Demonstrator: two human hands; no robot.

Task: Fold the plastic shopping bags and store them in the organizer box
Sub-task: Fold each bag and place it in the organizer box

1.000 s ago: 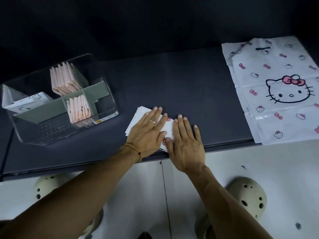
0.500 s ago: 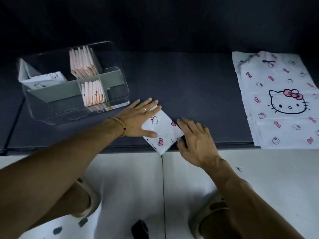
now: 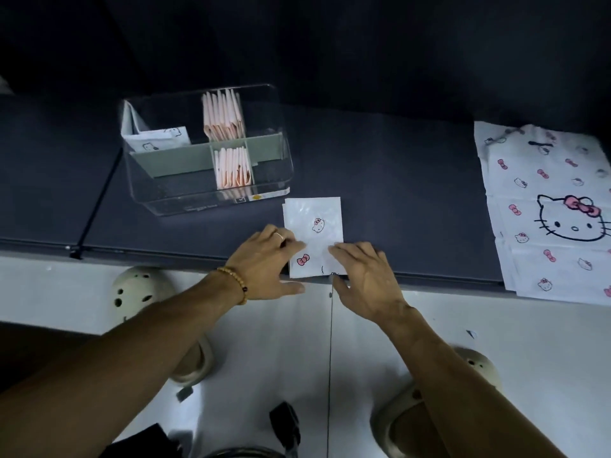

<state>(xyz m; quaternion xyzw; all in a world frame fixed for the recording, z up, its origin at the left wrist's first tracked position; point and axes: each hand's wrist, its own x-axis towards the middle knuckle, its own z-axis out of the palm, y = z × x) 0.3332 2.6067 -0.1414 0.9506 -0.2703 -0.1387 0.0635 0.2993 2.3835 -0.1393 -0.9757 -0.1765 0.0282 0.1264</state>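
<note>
Folded bag (image 3: 313,233): a white rectangle with small cat-face and pink bow prints, lying flat on the dark surface (image 3: 380,180). Its near short edge sits right at the surface's front edge, perhaps just overhanging it; the light is too dim to be sure. Its far left corner lies just beside the organizer box's near right corner.

Left hand (image 3: 264,262): at the folded bag's near left edge, fingers bent onto the plastic, thumb stretched along the front edge of the surface below the bag. The grip looks like a light pinch on the bag's left side. A bead bracelet (image 3: 234,282) sits on the wrist and a ring on one finger.

Right hand (image 3: 363,276): at the folded bag's near right corner, fingers curled onto its right edge, thumb low near the front edge; this grip also has the bag.

Organizer box (image 3: 205,200): clear walls with a grey divider, standing beyond and left of the folded bag. Pink folded bags (image 3: 228,140) stand upright in its two middle compartments; a white printed bag (image 3: 155,140) lies in its far left compartment.

Flat bag (image 3: 549,206): unfolded, with a large cat face, well to the right of the folded bag; its near end hangs over the surface's front edge.

Open room: bare dark surface stretches between the folded bag and the flat bag, and beyond the folded bag to the right of the box.

Floor (image 3: 297,342): pale, below the folded bag, with light perforated shoes (image 3: 135,289) on it.
</note>
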